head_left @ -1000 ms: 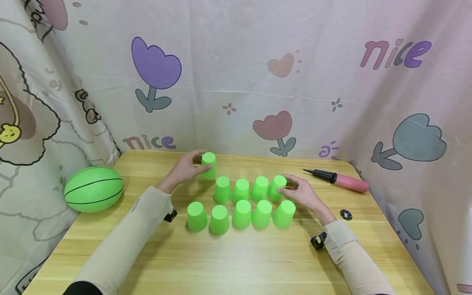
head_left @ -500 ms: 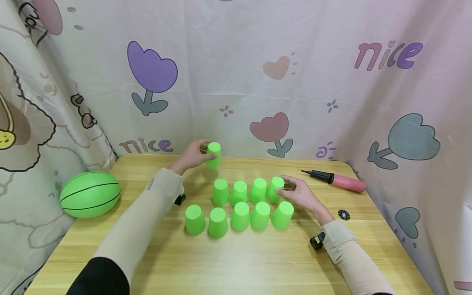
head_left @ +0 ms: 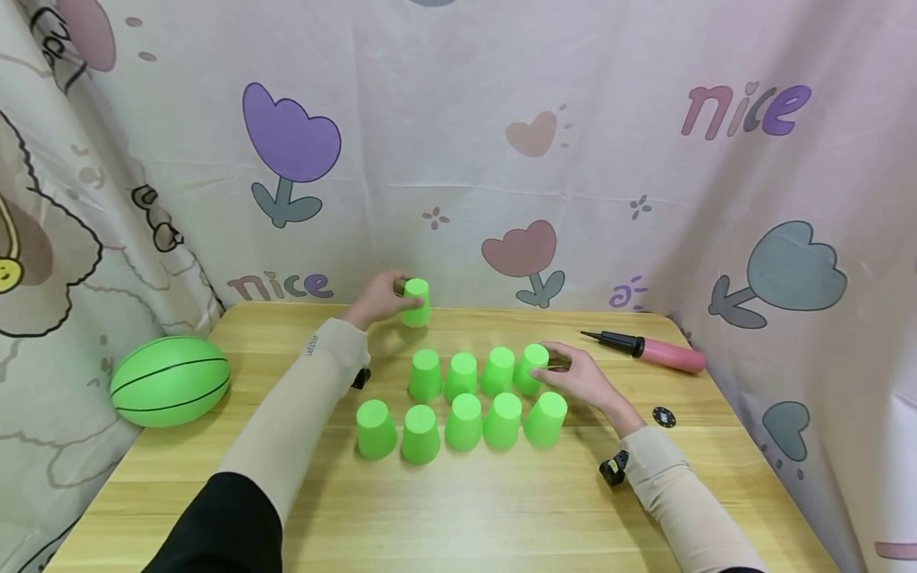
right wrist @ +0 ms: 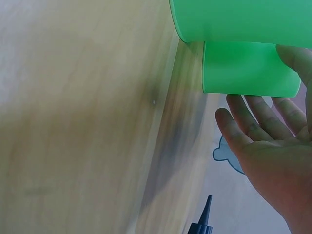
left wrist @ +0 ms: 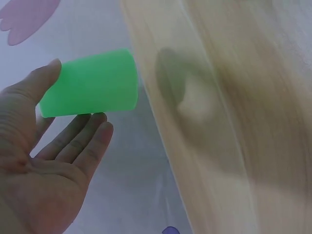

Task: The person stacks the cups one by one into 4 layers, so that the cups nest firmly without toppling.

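Near the table's back edge, my left hand (head_left: 380, 301) grips an upside-down green plastic cup (head_left: 417, 302) between thumb and fingers. In the left wrist view this cup (left wrist: 92, 83) is off the table, its shadow lying apart on the wood. My right hand (head_left: 582, 376) holds the rightmost cup (head_left: 533, 368) of the rear row, thumb on the near side and fingers on the far right side. Beside it stand more rear-row cups (head_left: 462, 376), all upside down. In front of them runs a second row of several green cups (head_left: 464, 423); its right end overlaps the right wrist view as a large cup (right wrist: 243, 19).
A green ball with black lines (head_left: 172, 380) sits at the table's left edge. At the back right lies a pink and black hand pump (head_left: 648, 350). A small black round disc (head_left: 664, 417) is on the wooden table (head_left: 487, 517). A patterned curtain (head_left: 430, 119) hangs behind.
My left hand has carried its cup up and back, away from the left of the rear row, and slightly right. The right hand stays at its cup. The head view has shifted slightly.
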Available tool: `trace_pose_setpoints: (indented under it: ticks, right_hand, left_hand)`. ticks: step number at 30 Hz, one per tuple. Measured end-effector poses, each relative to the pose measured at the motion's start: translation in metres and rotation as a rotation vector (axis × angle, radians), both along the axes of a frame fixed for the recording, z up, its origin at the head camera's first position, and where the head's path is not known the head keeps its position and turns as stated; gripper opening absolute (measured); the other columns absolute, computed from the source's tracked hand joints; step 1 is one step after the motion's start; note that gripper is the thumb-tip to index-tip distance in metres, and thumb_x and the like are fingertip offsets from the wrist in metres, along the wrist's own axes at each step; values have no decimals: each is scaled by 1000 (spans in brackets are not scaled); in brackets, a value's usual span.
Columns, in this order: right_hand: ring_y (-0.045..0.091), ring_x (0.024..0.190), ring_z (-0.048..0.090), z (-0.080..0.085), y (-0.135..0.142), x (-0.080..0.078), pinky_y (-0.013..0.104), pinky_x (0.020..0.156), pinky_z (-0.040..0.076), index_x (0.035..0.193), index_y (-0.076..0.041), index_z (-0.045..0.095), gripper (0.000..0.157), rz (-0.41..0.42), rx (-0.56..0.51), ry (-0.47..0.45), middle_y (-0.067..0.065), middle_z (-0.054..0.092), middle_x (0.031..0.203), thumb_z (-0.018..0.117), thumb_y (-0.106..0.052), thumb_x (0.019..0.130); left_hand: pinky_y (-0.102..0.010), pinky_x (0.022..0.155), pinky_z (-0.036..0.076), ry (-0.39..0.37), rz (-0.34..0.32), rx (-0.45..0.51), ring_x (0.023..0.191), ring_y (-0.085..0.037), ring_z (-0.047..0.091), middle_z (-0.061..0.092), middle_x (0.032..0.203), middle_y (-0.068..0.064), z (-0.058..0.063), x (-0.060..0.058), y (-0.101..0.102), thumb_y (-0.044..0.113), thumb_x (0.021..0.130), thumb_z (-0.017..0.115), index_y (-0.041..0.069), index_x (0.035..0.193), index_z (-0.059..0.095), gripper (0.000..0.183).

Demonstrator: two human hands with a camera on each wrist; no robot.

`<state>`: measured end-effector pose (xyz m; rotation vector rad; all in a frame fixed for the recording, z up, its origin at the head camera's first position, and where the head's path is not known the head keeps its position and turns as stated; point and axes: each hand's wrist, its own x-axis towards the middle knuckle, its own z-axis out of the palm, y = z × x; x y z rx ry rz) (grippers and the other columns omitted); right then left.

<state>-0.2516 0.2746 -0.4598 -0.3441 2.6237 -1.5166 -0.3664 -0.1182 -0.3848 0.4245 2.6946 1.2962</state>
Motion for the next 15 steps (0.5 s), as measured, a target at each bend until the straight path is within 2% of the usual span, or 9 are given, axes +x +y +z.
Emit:
trace_pose_setpoints:
  ticks: [4,8,15]
  right_hand:
    - [37,125,67,0,1,2,40,104,61,150,-3,55,65,3,8,0,19,67,140,81,-23,94]
    - [37,125,67,0,3,3,41,105,60,149,-3,55,64,-8,21,8,20,67,140,81,-22,94]
    - [38,126,67,1,1,1,40,103,61,151,-2,52,66,6,31,13,21,65,142,80,-23,95]
  left_hand:
    - [-54,109,54,4,1,-37,125,-40,61,64,136,-24,-9,-4,3,21,94,81,2,145,56,60]
    - [-54,110,53,-8,-19,-32,126,-40,61,64,137,-24,-19,-8,8,21,94,81,2,145,57,60]
    - [-52,108,55,-14,-15,-44,124,-39,63,67,133,-23,-31,-7,7,20,95,80,2,141,59,54]
